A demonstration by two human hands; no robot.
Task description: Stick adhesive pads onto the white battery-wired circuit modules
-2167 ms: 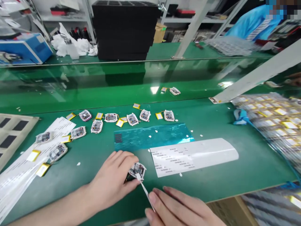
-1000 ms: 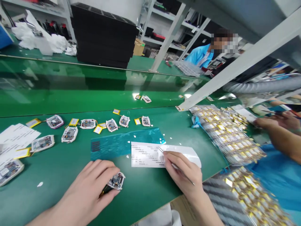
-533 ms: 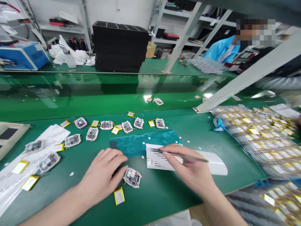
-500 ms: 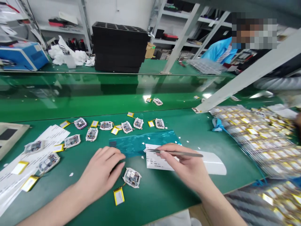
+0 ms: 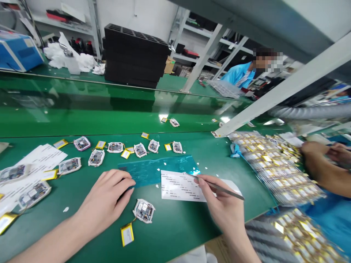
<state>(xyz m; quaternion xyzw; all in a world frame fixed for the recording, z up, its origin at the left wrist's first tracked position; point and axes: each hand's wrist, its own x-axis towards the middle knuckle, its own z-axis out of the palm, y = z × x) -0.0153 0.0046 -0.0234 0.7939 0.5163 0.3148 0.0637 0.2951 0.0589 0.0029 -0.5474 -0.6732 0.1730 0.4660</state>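
In the head view, my right hand (image 5: pixel 223 204) grips a pair of metal tweezers (image 5: pixel 219 187). Their tips rest at the upper edge of a white label sheet (image 5: pixel 178 186) with rows of small printed text. Under the sheet's left part lies a strip of blue film (image 5: pixel 153 170). My left hand (image 5: pixel 109 191) rests loosely bent at the film's left end, thumb a little apart from the fingers, holding nothing that shows. Between my hands sits a white-framed circuit module (image 5: pixel 144 211), wired to a yellow-edged flat battery (image 5: pixel 127 235).
Several more modules, such as one module (image 5: pixel 115 147), lie with batteries behind the film. Printed sheets (image 5: pixel 44 160) are at left. Battery-filled clear trays (image 5: pixel 270 164) stand at right, near a co-worker's arm (image 5: pixel 323 168). A slanted metal post (image 5: pixel 263 95) crosses the right side.
The tweezers' tips have moved from the label sheet's left edge rightward along its top edge, uncovering more print. The view has turned rightward, bringing a co-worker's arms into sight. My left hand stays by the film.
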